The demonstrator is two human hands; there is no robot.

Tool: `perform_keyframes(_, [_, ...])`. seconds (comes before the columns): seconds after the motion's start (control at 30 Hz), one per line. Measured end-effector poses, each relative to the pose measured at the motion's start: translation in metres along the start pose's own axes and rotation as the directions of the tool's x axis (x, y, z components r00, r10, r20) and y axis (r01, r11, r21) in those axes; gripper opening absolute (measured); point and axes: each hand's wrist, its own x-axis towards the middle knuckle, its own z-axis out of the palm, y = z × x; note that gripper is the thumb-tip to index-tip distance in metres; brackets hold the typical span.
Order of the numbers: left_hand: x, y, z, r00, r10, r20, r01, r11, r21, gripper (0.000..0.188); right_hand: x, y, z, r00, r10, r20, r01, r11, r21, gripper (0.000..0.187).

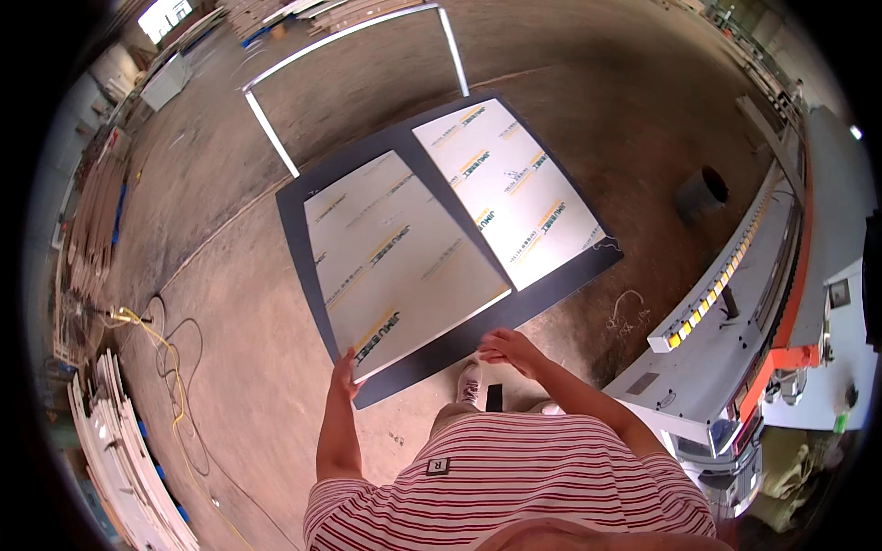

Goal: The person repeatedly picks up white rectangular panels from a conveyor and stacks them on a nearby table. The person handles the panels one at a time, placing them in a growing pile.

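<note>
Two pale rectangular panels covered with printed protective film lie side by side on a dark flat cart top: the left panel and the right panel. At the near left corner of the left panel, my left hand grips the edge; part of its fingers is hidden. Just off the cart's near edge hovers my right hand, apart from both panels. Its fingers are loosely bent and slightly apart, with nothing seen in them. A dark strip of the cart top shows in front of the panels.
A metal push handle rises from the cart's far side. Right of me stands a long machine with a yellow-marked rail. A dark bin is beyond it. Stacked boards and a yellow cable are on the left.
</note>
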Motion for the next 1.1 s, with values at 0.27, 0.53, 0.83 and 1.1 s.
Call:
perform_keyframes(0.27, [0.080,-0.049,0.113,0.970,-0.161,0.181,-0.051,0.597,0.801,0.068,-0.049,0.132,-0.123,0.882,0.145,-0.449,-0.125,0.989,0.073,0.020])
perform_keyframes(0.53, [0.143,-0.131,0.269,0.671,-0.408,0.619,-0.704,-0.087,0.705,0.030,-0.062,0.182,-0.200,0.826,-0.180,-0.534,-0.354,0.572,-0.740,0.034])
perform_keyframes(0.83, [0.118,-0.097,0.342,0.646,-0.480,0.594,-0.733,-0.172,0.659,0.030,-0.098,0.366,-0.257,0.629,-0.084,-0.773,-0.692,0.391,-0.607,0.026])
perform_keyframes(1.1, [0.126,-0.064,0.376,0.656,-0.475,0.586,-0.740,-0.254,0.623,0.030,-0.099,0.365,-0.250,0.342,0.083,-0.936,-0.688,0.700,-0.189,0.019])
